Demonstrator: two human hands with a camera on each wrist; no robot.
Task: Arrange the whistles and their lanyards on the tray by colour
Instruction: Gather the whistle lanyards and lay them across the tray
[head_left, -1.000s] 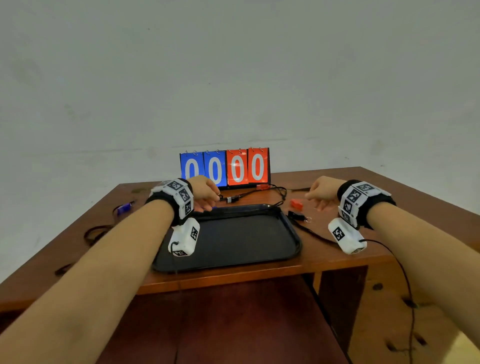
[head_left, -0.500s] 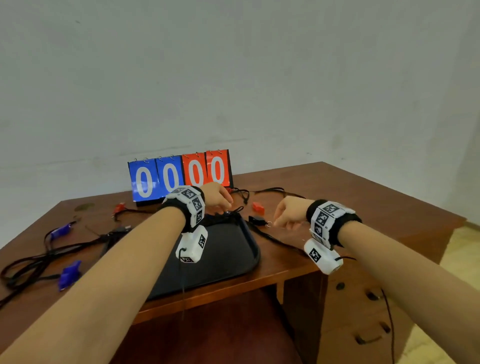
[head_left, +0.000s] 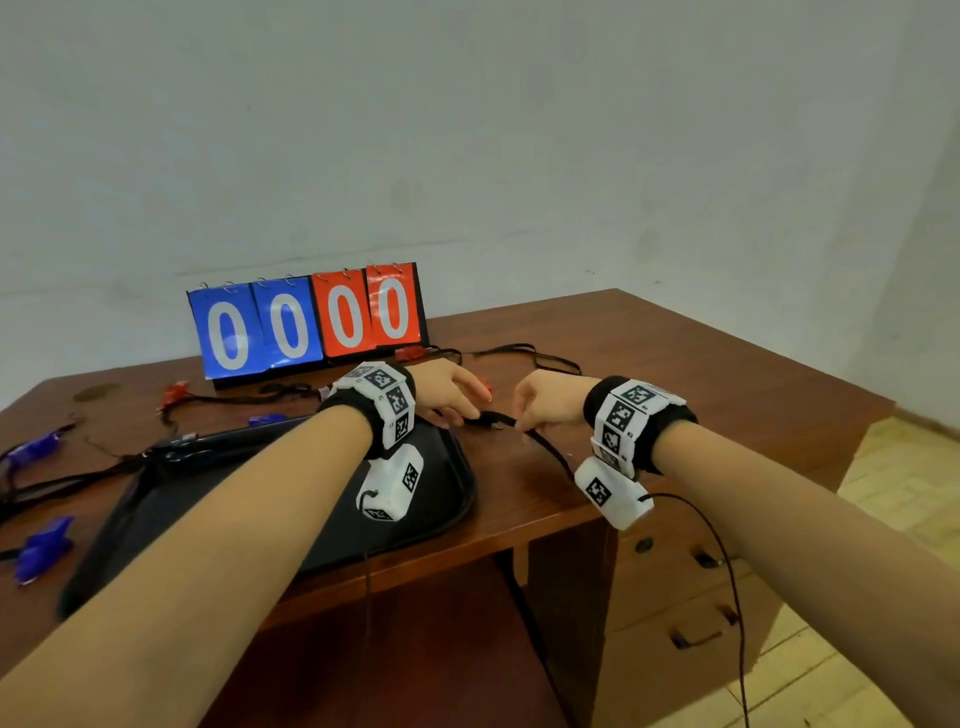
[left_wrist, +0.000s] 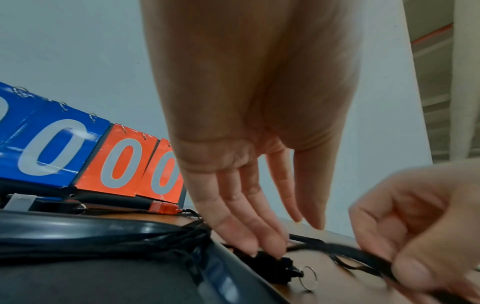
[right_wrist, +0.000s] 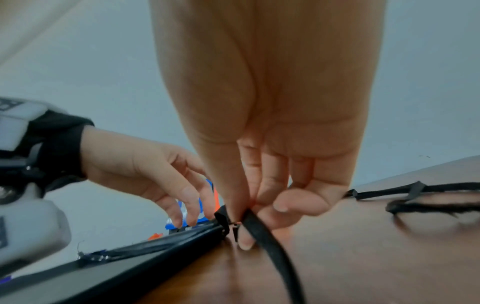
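Note:
A black whistle (head_left: 487, 419) with a key ring (left_wrist: 308, 277) lies on the desk just off the far right corner of the black tray (head_left: 291, 519). The straight fingertips (left_wrist: 267, 250) of my left hand (head_left: 460, 413) press down on it. My right hand (head_left: 524, 423) pinches the whistle's black lanyard (right_wrist: 272, 246) between thumb and fingers, close to the whistle. The lanyard trails toward the desk's front edge (head_left: 550, 452). Blue whistles (head_left: 44, 545) (head_left: 34, 447) (head_left: 265, 418) and red whistles (head_left: 174, 392) (head_left: 410, 353) lie around the tray with tangled black lanyards (head_left: 78, 478).
A blue and red scoreboard (head_left: 306, 322) reading zeros stands at the desk's back edge. Another black lanyard (head_left: 524, 356) loops on the desk behind my hands. The wooden desk (head_left: 701, 384) ends close on the right, with drawers below.
My left hand has moved right, off the tray's corner and onto the black whistle. My right hand has closed in and taken hold of its lanyard. The head view has shifted.

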